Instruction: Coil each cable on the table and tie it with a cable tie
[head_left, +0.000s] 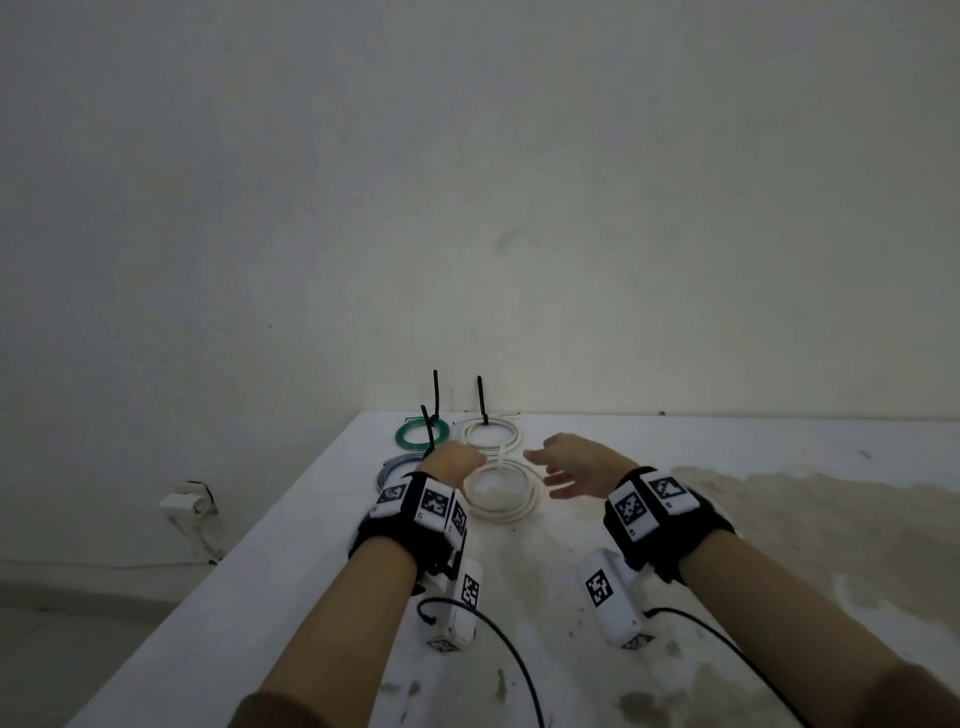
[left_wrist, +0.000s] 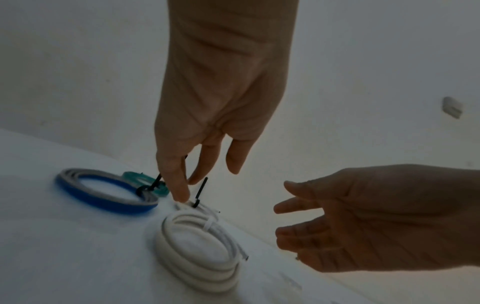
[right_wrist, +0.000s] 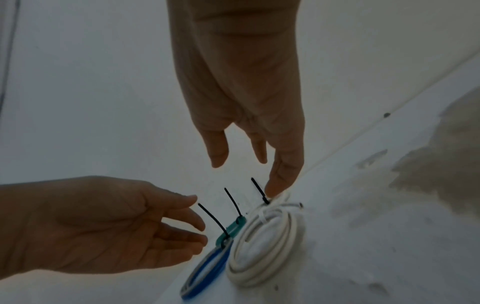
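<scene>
White coil, white-tied, lies lower centre between left hand and right hand; both hands empty, fingers loosely spread.

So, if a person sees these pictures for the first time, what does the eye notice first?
First, the two bare hands, left hand and right hand, open above the white table, holding nothing. Between them lies a thick white cable coil bound with a white tie. Behind it, near the wall, a green coil, a blue-grey coil and a thinner white coil each carry a black cable tie that sticks up.
</scene>
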